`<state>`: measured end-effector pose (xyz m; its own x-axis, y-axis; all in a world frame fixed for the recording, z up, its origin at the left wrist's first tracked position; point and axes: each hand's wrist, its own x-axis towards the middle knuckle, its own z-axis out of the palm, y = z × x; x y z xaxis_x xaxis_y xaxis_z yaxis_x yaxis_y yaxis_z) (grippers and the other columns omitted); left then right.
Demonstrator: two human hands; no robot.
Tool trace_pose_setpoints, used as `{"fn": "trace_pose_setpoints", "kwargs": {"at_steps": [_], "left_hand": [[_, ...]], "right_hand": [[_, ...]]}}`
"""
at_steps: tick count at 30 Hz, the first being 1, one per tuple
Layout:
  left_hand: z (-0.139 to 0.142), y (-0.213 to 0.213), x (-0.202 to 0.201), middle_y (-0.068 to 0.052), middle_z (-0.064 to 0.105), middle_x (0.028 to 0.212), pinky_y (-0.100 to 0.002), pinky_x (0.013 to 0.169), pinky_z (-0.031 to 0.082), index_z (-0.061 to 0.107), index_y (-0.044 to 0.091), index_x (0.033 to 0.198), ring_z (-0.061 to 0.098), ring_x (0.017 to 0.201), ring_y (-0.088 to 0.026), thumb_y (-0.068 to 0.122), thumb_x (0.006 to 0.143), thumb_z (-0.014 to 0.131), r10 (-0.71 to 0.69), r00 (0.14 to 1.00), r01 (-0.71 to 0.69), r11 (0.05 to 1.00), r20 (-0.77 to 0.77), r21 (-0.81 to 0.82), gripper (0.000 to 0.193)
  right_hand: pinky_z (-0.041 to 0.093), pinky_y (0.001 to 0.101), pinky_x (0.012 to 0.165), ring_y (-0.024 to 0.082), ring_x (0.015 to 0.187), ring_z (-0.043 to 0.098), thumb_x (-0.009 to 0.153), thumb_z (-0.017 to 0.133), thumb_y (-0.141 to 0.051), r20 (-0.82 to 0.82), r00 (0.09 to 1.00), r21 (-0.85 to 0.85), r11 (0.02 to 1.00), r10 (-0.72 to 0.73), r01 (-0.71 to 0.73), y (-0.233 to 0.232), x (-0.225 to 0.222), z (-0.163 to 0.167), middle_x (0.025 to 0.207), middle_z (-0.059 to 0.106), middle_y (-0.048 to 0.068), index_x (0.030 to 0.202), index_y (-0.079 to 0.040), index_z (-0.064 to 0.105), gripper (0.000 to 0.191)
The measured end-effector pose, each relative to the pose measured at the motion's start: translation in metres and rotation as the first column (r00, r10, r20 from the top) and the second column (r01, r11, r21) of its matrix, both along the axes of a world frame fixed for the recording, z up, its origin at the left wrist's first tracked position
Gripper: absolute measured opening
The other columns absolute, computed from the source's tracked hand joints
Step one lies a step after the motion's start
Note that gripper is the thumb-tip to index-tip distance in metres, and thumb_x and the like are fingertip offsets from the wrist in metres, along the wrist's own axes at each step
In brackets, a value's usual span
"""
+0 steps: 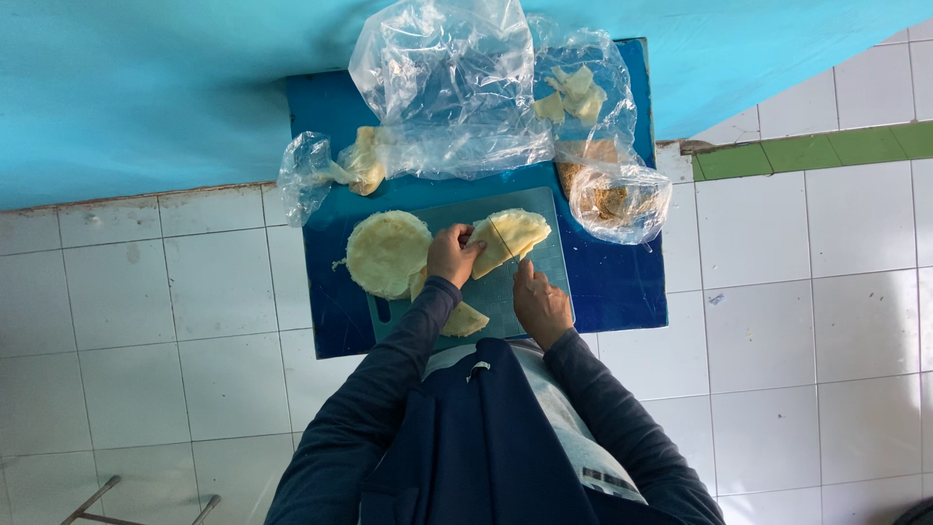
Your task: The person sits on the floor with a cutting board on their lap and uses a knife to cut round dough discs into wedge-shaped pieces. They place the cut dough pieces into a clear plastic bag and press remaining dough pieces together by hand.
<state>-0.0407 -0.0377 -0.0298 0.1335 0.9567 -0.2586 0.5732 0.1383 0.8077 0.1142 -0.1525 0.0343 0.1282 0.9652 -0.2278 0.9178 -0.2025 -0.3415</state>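
Note:
On a teal cutting board [544, 267] lies a pale yellow folded sheet of dough [520, 231]. My left hand [452, 255] presses on its left edge with the fingertips. My right hand [541, 303] is closed around a thin knife [507, 251], and the blade lies across the sheet. A stack of round pale sheets [387, 253] sits just left of my left hand. A cut wedge [465, 319] rests on the board beneath my left wrist.
The board sits on a low dark blue table [622, 282] on a white tiled floor. Behind it lie a crumpled clear plastic bag [447, 87], a bag of pale pieces [573, 92], a bag of brownish filling [612, 199] and a small bag [321, 170]. A turquoise wall is beyond.

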Motion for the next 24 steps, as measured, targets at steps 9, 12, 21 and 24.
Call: {"fn": "trace_pose_setpoints", "kwargs": {"at_steps": [9, 12, 21, 24], "left_hand": [[0.008, 0.009, -0.008, -0.008, 0.07, 0.103, -0.038, 0.078, 0.058, 0.064, 0.007, 0.116, 0.071, 0.088, -0.023, 0.021, 0.08, 0.084, -0.133, 0.99, 0.133, 0.991, 0.04, 0.012, 0.043], [0.025, 0.022, -0.013, -0.009, 0.066, 0.111, -0.042, 0.08, 0.056, 0.056, 0.01, 0.124, 0.068, 0.097, -0.026, 0.021, 0.075, 0.089, -0.303, 0.938, 0.316, 0.947, -0.168, 0.052, 0.061], [0.049, 0.06, 0.018, -0.003, 0.045, 0.136, -0.039, 0.1, 0.054, 0.047, 0.039, 0.147, 0.056, 0.12, -0.029, 0.01, 0.059, 0.091, -0.684, 0.506, 0.848, 0.506, -0.525, 0.159, 0.103], [0.05, 0.065, 0.027, -0.001, 0.043, 0.142, -0.038, 0.098, 0.055, 0.051, 0.05, 0.145, 0.056, 0.121, -0.026, 0.017, 0.063, 0.093, -0.696, 0.403, 0.893, 0.441, -0.595, 0.088, 0.097]], "right_hand": [[0.057, 0.0421, 0.044, 0.034, 0.058, 0.071, 0.106, 0.048, -0.021, 0.001, 1.0, -0.071, 0.997, 0.024, -0.024, 0.003, 0.003, -0.011, 0.076, 0.067, 0.017, 0.11, -0.005, 0.044, 0.017], [0.057, 0.0425, 0.046, 0.035, 0.058, 0.071, 0.104, 0.049, -0.015, 0.034, 0.999, -0.051, 0.998, 0.031, -0.03, 0.002, 0.003, -0.015, 0.074, 0.067, 0.016, 0.108, -0.005, 0.044, 0.012], [0.058, 0.0424, 0.045, 0.033, 0.054, 0.071, 0.104, 0.048, -0.016, -0.004, 1.0, -0.122, 0.992, 0.01, -0.011, 0.005, 0.004, -0.014, 0.069, 0.068, 0.016, 0.111, -0.003, 0.043, 0.015], [0.057, 0.0435, 0.047, 0.035, 0.055, 0.07, 0.102, 0.05, -0.015, 0.03, 0.999, -0.015, 1.0, 0.025, -0.024, 0.008, 0.002, -0.008, 0.066, 0.068, 0.014, 0.106, -0.005, 0.044, 0.012]]}}
